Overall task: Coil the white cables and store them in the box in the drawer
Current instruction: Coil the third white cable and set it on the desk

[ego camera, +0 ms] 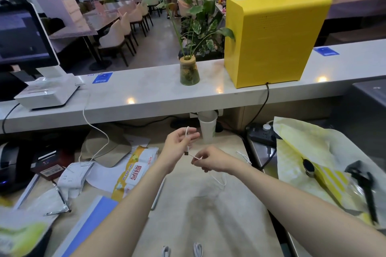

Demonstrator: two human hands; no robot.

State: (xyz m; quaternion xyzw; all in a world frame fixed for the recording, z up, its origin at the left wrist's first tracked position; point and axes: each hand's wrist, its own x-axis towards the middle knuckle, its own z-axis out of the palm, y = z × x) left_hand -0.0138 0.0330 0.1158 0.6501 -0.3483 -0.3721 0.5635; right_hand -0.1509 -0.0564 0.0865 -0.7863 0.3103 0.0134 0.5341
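My left hand (179,143) is raised above the desk and holds one end of a thin white cable (219,181), a short loop of it standing above my fingers. My right hand (210,159) pinches the same cable a little lower and to the right. From there the cable hangs down and curves over the beige desk. Two coiled white cables (198,250) lie at the desk's near edge, partly cut off by the frame. No drawer or box is in view.
A white paper cup (207,130) stands just behind my hands. A cap, papers and a food packet (135,170) clutter the left; a yellow bag (302,152) with black items lies right. A power strip (261,132) sits under the raised counter (146,94).
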